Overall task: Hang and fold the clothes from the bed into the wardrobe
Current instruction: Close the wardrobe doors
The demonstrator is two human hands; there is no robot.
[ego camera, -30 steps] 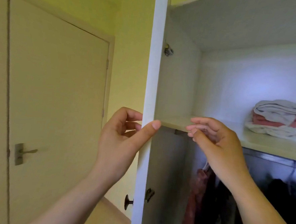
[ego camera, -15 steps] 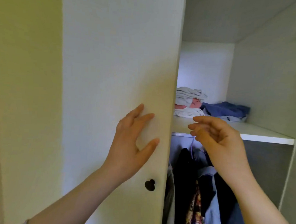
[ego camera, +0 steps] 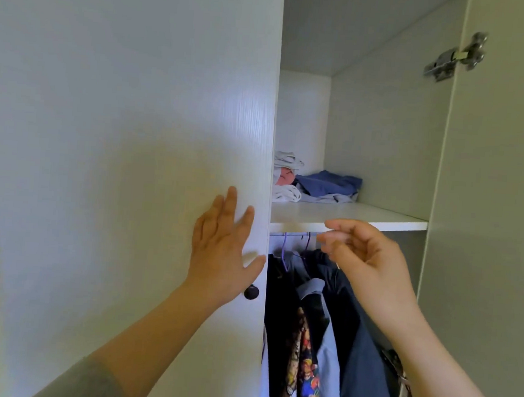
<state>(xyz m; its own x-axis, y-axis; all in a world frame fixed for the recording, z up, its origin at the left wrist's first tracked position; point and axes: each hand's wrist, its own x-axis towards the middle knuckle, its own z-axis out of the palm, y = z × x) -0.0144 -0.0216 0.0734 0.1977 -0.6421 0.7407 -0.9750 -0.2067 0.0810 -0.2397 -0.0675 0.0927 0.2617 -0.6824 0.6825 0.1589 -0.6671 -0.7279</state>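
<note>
We find the left hand [ego camera: 219,257] flat on the wardrobe door [ego camera: 133,158] at centre frame, fingers straight. The right hand [ego camera: 370,268], right of centre, has its fingers loosely curled and empty. Folded clothes [ego camera: 323,184] lie on the shelf [ego camera: 362,214]; hanging clothes [ego camera: 322,342] fill the space below.

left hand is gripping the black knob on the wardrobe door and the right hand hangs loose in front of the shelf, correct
Not quite: the head view shows the left hand lying flat on the wardrobe door, fingers straight, just above the black knob, not gripping it. The right hand does hang loose in front of the shelf, holding nothing.
</note>
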